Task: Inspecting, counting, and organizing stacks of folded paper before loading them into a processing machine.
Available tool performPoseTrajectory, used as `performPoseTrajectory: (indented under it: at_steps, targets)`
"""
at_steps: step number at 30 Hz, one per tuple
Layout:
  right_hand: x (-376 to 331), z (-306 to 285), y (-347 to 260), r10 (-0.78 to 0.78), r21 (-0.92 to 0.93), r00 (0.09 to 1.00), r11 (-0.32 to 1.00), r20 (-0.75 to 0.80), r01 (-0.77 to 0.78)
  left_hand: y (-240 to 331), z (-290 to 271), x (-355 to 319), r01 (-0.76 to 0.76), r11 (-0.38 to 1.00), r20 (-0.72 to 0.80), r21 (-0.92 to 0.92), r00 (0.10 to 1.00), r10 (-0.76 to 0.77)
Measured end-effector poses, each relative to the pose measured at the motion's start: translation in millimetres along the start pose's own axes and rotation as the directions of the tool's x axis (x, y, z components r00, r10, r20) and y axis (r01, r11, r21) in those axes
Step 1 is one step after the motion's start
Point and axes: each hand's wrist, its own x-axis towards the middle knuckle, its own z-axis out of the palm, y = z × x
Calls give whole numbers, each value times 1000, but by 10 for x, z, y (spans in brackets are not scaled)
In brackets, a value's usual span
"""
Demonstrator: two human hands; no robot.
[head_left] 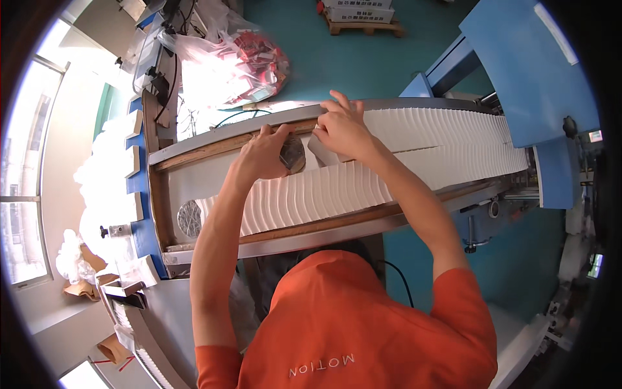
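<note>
Over a long wood-edged trough, my left hand [262,154] is closed around the side of a dark, shiny metal-looking block [293,155]. Just to its right, my right hand [343,128] has its thumb and a finger pinched at a white flat piece [322,150] at the end of the far row, its other fingers raised. Thin white pieces stand packed on edge in the far row [414,126] and the near row [311,194]. A similar shiny block [189,219] sits against the near row's left end.
A blue machine [538,71] stands at the trough's right end. Metal rails [259,133] border the trough. Beyond it, a clear plastic bag [249,68] holds red and white scraps. Stacked boxes [359,13] sit on a pallet. Window light glares at left.
</note>
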Motion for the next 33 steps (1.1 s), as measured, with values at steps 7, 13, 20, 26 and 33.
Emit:
performPoseTrajectory:
  at_steps: [7, 13, 20, 26, 33]
  targets:
    - [-17, 64, -253, 217, -174, 969, 956, -118, -235, -15, -7, 120, -138, 977, -42, -160, 990, 133]
    - [-994, -120, -135, 227, 250, 769, 964, -597, -91, -230, 177, -854, -358, 651, -555, -669, 824, -118]
    - [-2207, -125, 166, 560, 381, 448, 819, -697, -430, -1216, 1084, -2266, 111, 700, -620, -705, 384, -684]
    - [-2060, 109, -21, 500, 307, 484, 852, -719, -424, -1544, 896, -2035, 68, 640, -530, -765, 498, -686]
    - [-1980, 206, 29, 388, 143, 459, 864, -799, -482, -1531, 590, -1960, -101, 286, -256, -953, 774, -579]
